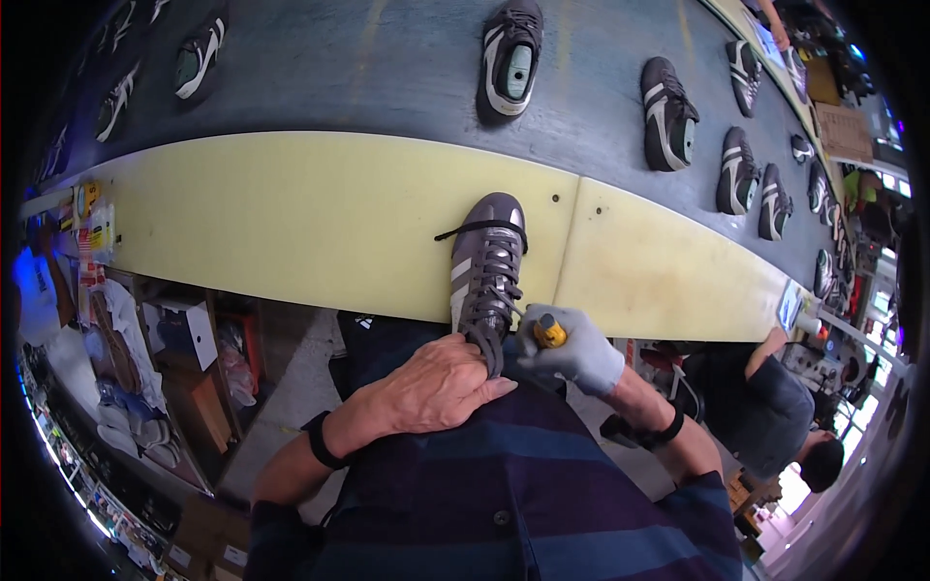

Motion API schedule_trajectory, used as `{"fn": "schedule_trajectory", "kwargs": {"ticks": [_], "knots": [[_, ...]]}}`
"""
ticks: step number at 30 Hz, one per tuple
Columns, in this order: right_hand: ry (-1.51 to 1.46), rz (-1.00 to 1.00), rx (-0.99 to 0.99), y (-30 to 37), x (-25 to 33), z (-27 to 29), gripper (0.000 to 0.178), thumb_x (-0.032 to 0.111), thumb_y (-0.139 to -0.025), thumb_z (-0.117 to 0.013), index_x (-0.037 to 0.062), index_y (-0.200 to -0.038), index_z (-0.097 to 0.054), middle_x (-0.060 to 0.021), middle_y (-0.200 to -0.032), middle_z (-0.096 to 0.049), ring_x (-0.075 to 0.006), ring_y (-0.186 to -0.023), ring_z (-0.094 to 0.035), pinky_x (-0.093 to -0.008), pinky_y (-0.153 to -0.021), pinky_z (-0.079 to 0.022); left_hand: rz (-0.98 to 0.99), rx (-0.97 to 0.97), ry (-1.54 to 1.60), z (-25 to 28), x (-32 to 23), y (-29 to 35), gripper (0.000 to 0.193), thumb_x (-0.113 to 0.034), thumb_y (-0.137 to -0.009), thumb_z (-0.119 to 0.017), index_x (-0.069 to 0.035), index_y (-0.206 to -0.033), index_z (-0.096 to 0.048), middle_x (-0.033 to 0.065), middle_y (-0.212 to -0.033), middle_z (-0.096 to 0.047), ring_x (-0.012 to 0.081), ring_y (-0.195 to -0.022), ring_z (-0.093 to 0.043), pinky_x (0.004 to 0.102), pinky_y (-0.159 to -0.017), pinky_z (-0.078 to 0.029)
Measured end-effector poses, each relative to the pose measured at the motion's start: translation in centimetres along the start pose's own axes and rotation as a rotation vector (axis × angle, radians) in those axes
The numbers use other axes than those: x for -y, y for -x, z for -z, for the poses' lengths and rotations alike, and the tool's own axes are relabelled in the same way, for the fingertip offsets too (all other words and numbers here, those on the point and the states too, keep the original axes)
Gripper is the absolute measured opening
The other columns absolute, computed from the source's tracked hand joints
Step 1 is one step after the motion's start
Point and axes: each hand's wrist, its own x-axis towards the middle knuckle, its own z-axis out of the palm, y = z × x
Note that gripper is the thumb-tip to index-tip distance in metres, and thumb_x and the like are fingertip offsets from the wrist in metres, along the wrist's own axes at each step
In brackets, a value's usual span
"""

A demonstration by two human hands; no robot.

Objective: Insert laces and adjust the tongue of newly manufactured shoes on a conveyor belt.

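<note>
1. At the far left of my feed, a white box (194, 334) with crisp, angular sides sits in the storage area below the counter (291, 223), a smooth, pale yellow board bowed by my lens.
2. Beyond it, I see a scuffed blue-grey belt (407, 77) carrying other sneakers (668, 116), matte grey with pale stripes.
3. The left hand (436, 387) is bare, its fingers curled narrowly over the heel end of the sneaker (472, 266), thumb stretched rightward.
4. That sneaker lies toe-away, its front on the counter and its heel end at the near edge. I make out a glossy rounded toe, pale side stripes, criss-crossed grey laces (499, 266) and a thin black cord (484, 225) across the forefoot.
5. The right hand (581, 353), in a pale grey fabric glove, wraps firmly round a tool (549, 331) with a yellow-and-black handle. Its slim shaft points toward the laces; I cannot tell whether the tip touches them.
6. Farther right, a co-worker (756, 412) in a dark top is near the counter's end.
</note>
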Motion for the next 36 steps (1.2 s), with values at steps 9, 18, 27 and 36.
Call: {"fn": "schedule_trajectory", "kwargs": {"ticks": [9, 18, 27, 36], "knots": [[0.056, 0.173, -0.277, 1.1, -1.3, -1.1, 0.018, 0.007, -0.080, -0.073, 0.0029, -0.094, -0.062, -0.0107, -0.088, -0.063, -0.0256, -0.081, -0.063, -0.0363, -0.078, -0.051, 0.032, 0.113, -0.008, 0.7, -0.7, -0.9, 0.045, -0.032, -0.104, -0.060, 0.001, -0.074, -0.059, 0.0204, -0.080, -0.061, 0.0406, -0.081, -0.060, 0.0495, -0.080, -0.047], [0.416, 0.364, -0.302, 2.2, -3.8, -2.4, 0.020, -0.001, -0.075, -0.069, 0.0054, -0.094, -0.065, -0.0154, -0.088, -0.059, -0.0406, -0.080, -0.063, -0.0436, -0.069, -0.051, 0.019, 0.088, -0.016, -0.3, -1.0, -0.9, 0.043, -0.030, -0.104, -0.061, 0.001, -0.074, -0.061, 0.0194, -0.080, -0.062, 0.0396, -0.080, -0.061, 0.0488, -0.080, -0.047], [-0.235, 0.116, -0.109, 5.8, -5.2, -0.2, 0.019, 0.006, -0.078, -0.076, 0.0035, -0.086, -0.058, -0.0044, -0.084, -0.057, -0.0155, -0.080, -0.055, -0.0325, -0.078, -0.048, 0.038, 0.098, -0.092, -0.5, -1.8, -1.0, 0.042, -0.030, -0.103, -0.062, 0.000, -0.074, -0.062, 0.0179, -0.078, -0.062, 0.0379, -0.078, -0.060, 0.0473, -0.078, -0.047], [0.361, 0.376, -0.208, 2.6, -1.4, -0.5, 0.022, -0.002, -0.073, -0.069, 0.0064, -0.093, -0.066, -0.0145, -0.089, -0.061, -0.0394, -0.083, -0.064, -0.0451, -0.074, -0.051, 0.043, 0.046, 0.034, 0.1, -2.8, -0.7, 0.038, -0.028, -0.105, -0.061, 0.001, -0.080, -0.063, 0.0169, -0.086, -0.061, 0.0369, -0.082, -0.058, 0.0468, -0.079, -0.045]]}}
